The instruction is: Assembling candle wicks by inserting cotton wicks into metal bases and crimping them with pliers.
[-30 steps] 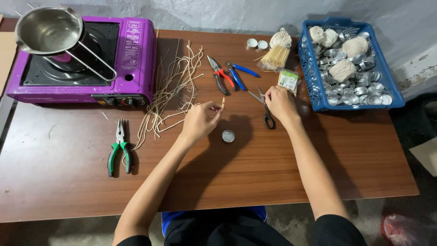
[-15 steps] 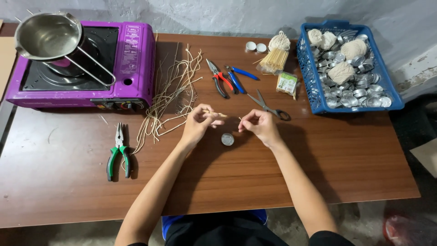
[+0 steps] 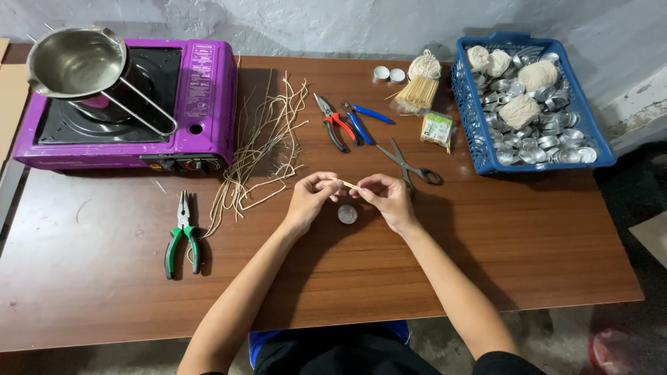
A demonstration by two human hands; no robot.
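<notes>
From my remote seat, green pliers (image 3: pixel 182 236) lay near the table's (image 3: pixel 486 264) left edge, loose wick strands (image 3: pixel 260 149) beyond. My left hand (image 3: pixel 310 199) and right hand (image 3: pixel 386 198) each pinched an end of a short wick piece (image 3: pixel 349 185), seemingly above the small metal cup (image 3: pixel 347 214). Scissors (image 3: pixel 411 163) crowded the right; bare wood lay nearer me.

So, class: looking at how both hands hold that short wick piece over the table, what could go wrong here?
The wick piece, pinched between left hand and right hand, might slip and drop. The open scissors lie close beside the right hand, so knuckles could catch a blade. The small metal cup could get knocked.
</notes>
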